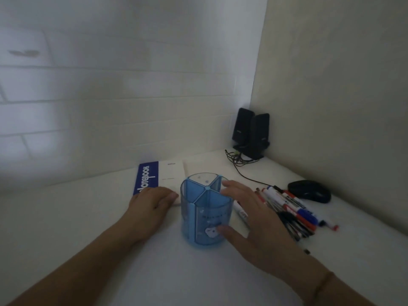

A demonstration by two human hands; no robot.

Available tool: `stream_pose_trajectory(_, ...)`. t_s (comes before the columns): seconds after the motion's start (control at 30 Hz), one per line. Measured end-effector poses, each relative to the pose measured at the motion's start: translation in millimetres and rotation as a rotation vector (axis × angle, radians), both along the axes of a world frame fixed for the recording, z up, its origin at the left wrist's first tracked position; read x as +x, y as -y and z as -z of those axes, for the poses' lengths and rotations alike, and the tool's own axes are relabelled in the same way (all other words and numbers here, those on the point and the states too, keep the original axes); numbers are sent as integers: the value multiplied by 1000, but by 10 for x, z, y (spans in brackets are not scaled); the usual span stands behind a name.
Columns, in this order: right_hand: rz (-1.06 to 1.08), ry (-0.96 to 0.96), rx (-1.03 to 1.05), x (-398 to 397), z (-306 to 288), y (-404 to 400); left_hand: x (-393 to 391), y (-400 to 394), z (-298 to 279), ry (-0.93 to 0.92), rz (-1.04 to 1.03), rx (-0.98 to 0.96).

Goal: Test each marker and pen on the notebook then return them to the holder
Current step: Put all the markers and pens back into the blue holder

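Right hand (254, 217) loosely cups the upright blue holder (206, 209), left hand (152, 200) flat on the notebook (152, 176) behind; markers and pens (293, 208) lie heaped right, pointing diagonally, near a mouse (309, 191).

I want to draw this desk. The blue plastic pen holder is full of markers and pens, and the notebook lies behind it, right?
Not quite. In the head view the see-through blue plastic pen holder is empty: its compartments hold nothing. The markers and pens lie in a heap on the white desk, to its right. The blue and white notebook does lie behind it.
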State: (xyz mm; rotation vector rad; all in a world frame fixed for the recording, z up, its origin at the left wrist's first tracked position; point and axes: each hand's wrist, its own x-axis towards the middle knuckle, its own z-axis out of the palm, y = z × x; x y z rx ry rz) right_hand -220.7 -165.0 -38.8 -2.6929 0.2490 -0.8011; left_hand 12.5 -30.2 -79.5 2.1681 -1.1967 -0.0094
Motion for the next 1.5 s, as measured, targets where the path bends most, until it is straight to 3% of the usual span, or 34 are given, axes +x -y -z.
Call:
stream_pose_trajectory(0.07,-37,-38,111,-59,-50,120,-168,71,-193,-236,-44,-128)
stream_pose_trajectory(0.13,62,-2,200,-104,-84,272,-394,184,-416,-539,-24,-298)
stream_pose_trajectory(0.23,310,-40,5,-127,-29,466,-698,349,-611,-901,67,-481)
stream_pose_trajectory(0.43,436,-462,-167,-29,100,449,-761,397,-437,-955,119,-549)
stream_pose_trajectory(0.53,486,-425,-209,10,78,434,-769,361,-395,-956,177,-531)
stream_pose_trajectory(0.6,470,-229,-124,-35,-1,460,-812,346,-378,-948,240,-514)
stream_pose_trajectory(0.7,426,172,329,-177,-203,492,-873,342,-380,-913,303,-498)
stream_pose_trajectory(0.77,249,388,653,-238,-295,472,-900,383,-398,-876,293,-536)
stream_pose_trajectory(0.87,-38,680,817,-304,-401,329,-937,388,-373,-668,242,-637)
stream_pose_trajectory(0.93,-148,758,791,-304,-445,189,-961,353,-319,-444,241,-665)
stream_pose_trajectory(1.0,-211,746,666,-286,-439,65,-966,328,-274,-323,251,-672)
stream_pose_trajectory(1.2,-125,331,299,-164,-251,-74,-951,354,-241,-323,266,-717)
stream_pose_trajectory(1.27,-88,268,281,-155,-208,-61,-951,340,-249,-283,253,-733)
stream_pose_trajectory(1.4,-156,294,309,-231,-297,63,-970,288,-347,93,261,-866)
stream_pose_trajectory(1.5,33,407,330,-305,-332,411,-1022,241,-386,286,436,-839)
